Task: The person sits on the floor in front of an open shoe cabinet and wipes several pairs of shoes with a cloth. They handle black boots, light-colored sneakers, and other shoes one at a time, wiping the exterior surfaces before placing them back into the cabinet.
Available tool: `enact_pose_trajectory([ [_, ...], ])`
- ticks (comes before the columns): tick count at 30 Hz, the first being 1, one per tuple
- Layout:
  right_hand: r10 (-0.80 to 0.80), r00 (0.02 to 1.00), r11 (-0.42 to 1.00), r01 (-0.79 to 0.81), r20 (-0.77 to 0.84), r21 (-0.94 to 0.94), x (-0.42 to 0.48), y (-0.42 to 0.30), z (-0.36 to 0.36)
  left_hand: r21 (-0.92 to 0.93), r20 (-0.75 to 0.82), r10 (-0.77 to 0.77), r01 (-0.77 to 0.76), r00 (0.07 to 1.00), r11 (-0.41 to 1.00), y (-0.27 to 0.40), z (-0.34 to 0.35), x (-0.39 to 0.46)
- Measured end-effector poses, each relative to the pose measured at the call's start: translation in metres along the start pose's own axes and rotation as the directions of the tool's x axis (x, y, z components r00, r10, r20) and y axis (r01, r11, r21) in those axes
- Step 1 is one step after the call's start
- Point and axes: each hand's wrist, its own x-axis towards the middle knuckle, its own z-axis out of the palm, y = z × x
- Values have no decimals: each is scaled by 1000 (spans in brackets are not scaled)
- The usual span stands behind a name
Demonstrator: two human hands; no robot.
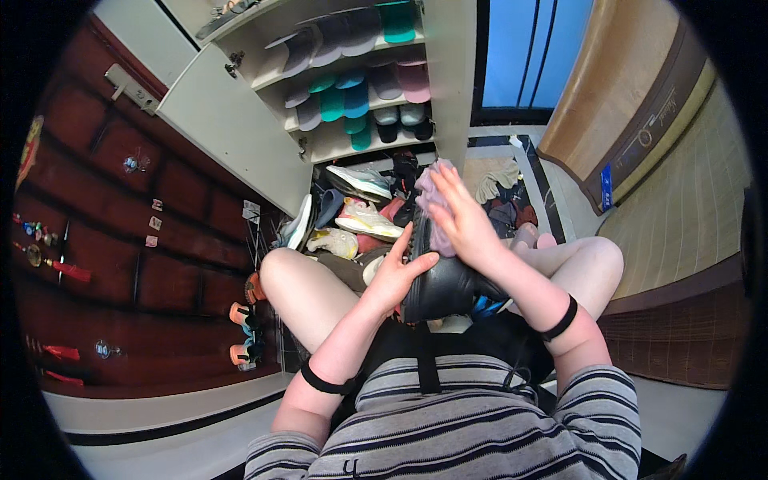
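A black leather boot (444,288) rests on my lap between my bare knees, its ridged sole turned to the left. My left hand (393,273) steadies it along the sole edge, thumb across the upper. With fingers stretched out, my right hand (465,219) presses a crumpled mauve cloth (443,242) against the boot's upper. The cloth covers part of the boot, and my right forearm hides some of its right side.
Ahead stands a shoe cabinet with slippers on shelves (273,81) and an open door (234,129). Loose sneakers (366,221) lie before my left knee. Crumpled clothes (510,213) lie on the floor to the right, near rolled mats (672,180). A dark red door (174,282) is at left.
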Motion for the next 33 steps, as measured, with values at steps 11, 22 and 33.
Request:
enact_pose_trajectory([
  [11,-153,986,987,155,71,-27,26,4,36,-89,-68,-68,62,995,994,-9,-39,8],
  [22,72,996,997,-71,46,-23,7,43,33,-46,-52,-117,115,992,992,-13,-25,69],
  [33,155,986,988,-154,-62,21,24,66,11,-88,17,-156,157,988,984,-5,0,100],
])
